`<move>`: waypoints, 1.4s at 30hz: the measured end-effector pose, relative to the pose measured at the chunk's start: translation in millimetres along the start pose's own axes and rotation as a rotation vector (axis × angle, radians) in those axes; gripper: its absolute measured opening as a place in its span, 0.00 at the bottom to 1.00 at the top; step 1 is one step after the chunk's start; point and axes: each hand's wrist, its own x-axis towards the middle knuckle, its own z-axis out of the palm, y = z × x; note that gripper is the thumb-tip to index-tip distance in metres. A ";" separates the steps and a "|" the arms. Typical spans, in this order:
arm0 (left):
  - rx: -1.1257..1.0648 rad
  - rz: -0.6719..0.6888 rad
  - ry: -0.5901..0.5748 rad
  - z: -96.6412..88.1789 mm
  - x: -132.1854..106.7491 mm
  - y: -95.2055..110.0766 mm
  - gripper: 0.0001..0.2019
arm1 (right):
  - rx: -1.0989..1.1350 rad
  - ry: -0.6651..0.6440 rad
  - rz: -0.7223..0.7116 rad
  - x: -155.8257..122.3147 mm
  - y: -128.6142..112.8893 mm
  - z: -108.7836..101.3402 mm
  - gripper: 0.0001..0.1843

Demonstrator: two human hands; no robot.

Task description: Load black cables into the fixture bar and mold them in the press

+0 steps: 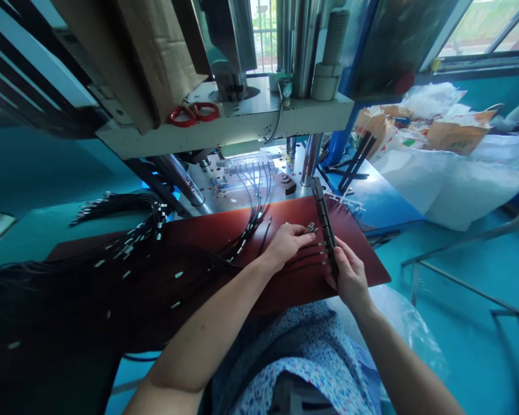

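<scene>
My right hand (350, 274) is closed around the near end of a long dark slotted bar (324, 219), which slants away from me over the red-brown board. Just left of the bar, my left hand (286, 245) pinches a cable by its small metal connector (311, 227). A few black cables (305, 266) run from below my left hand to the bar's left side, their tips close to it; whether they are seated in it I cannot tell. One loose cable end (268, 222) lies on the board behind my left wrist.
A large bundle of black cables (147, 230) with white tags covers the board's left. Behind the red-brown board (367, 259) stands a press (242, 124) with cables in its clear mould (246, 173). Red-handled scissors (194, 113) rest on the press. Plastic bags (432, 178) are piled at right.
</scene>
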 end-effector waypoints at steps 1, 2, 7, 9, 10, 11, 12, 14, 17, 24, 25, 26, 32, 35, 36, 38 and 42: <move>-0.003 -0.031 -0.010 0.6 -1.0 1.9 0.09 | -0.002 -0.008 0.001 -0.1 -0.3 -0.1 0.23; -0.002 -0.049 -0.023 1.1 -1.4 3.2 0.09 | -0.005 -0.016 0.007 -0.1 -0.7 -0.1 0.23; -0.041 -0.037 -0.098 2.5 2.6 2.0 0.09 | -0.023 -0.046 0.048 -0.2 -4.1 0.7 0.26; -0.038 -0.062 -0.107 1.6 4.3 2.3 0.08 | -0.033 -0.060 0.057 -0.2 -6.1 1.3 0.27; -0.028 -0.083 -0.112 1.0 4.8 3.3 0.08 | -0.040 -0.060 0.060 -0.3 -7.0 1.7 0.27; -0.020 -0.104 -0.118 0.4 5.1 4.6 0.08 | -0.050 -0.057 0.059 -0.5 -7.8 2.1 0.28; -0.020 -0.124 -0.125 -0.2 5.4 6.1 0.07 | -0.065 -0.054 0.054 -0.9 -8.2 2.5 0.28; -0.020 -0.145 -0.138 -0.8 5.6 9.1 0.08 | -0.108 -0.050 0.033 -1.9 -7.9 3.4 0.29; 0.002 -0.124 -0.123 0.0 5.0 10.1 0.12 | -0.172 -0.048 0.004 -3.5 -5.6 4.9 0.29; -0.058 0.005 -0.179 -6.9 3.2 4.8 0.11 | -0.207 -0.050 -0.022 -2.3 -6.4 8.3 0.27; -0.057 0.010 -0.174 -10.0 3.9 4.9 0.11 | -0.185 -0.043 -0.013 -1.9 -6.8 8.0 0.27; -0.067 0.006 -0.161 -13.2 4.7 5.0 0.11 | -0.165 -0.036 -0.005 -1.6 -6.9 7.3 0.27; -0.384 -0.037 -0.166 -24.9 7.8 1.2 0.15 | -0.124 -0.036 0.038 -1.1 -6.0 4.3 0.29; -0.501 -0.033 -0.224 -26.8 7.3 -2.2 0.17 | -0.104 -0.028 0.049 -0.4 -5.9 4.2 0.29; -0.513 -0.036 -0.227 -26.9 7.2 -2.8 0.17 | -0.103 -0.028 0.052 -0.2 -5.8 3.9 0.29; -0.504 -0.043 -0.196 -26.1 7.2 -3.2 0.17 | -0.110 -0.032 0.058 0.1 -5.6 3.1 0.29; -0.399 0.002 -0.086 -20.8 6.7 -2.2 0.18 | -0.110 -0.042 0.066 0.0 -6.8 2.8 0.29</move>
